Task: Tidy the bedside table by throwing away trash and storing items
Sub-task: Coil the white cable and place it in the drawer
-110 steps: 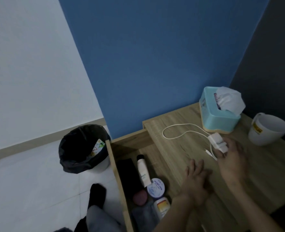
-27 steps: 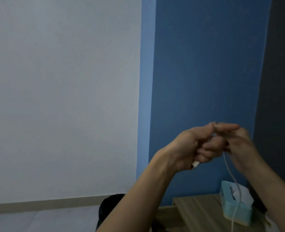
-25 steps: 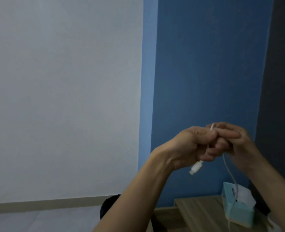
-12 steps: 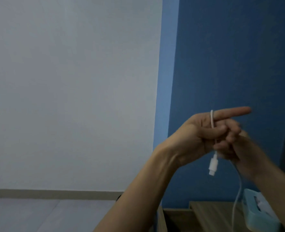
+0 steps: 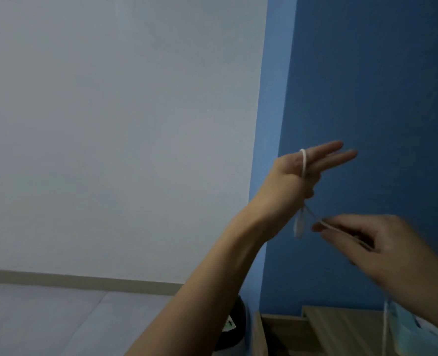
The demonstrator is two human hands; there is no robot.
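Item: white charging cable, one loop laid over the two extended fingers of the left hand, the run passing down behind that hand's curled lower fingers and across to the right hand; a blurred pale shape, likely the plug end, dangles just below the left hand, and a further length hangs below the right hand, in front of the teal tissue box. Handling, judged: light, limp and springy, smooth-jacketed, so coils will loosen unless kept under slight tension; not fragile along its length, though the connector ends should not be bent sharply. Best hold: pinch the free run close to the forming coil and feed it round, keeping the plug end trapped against the palm. Left hand: raised, index and middle fingers held out straight and close together as a former, remaining fingers folded in, apparently pressing the cable. Right hand: lower and nearer the camera than the left, motion-blurred, thumb and forefinger pinched on the cable run, other fingers loosely curled. Surroundings: wooden worktop well below both hands, with the tissue box under the right wrist; dark waste bin on the floor under the left forearm. Status, judged: cable mid-winding, not yet stored.
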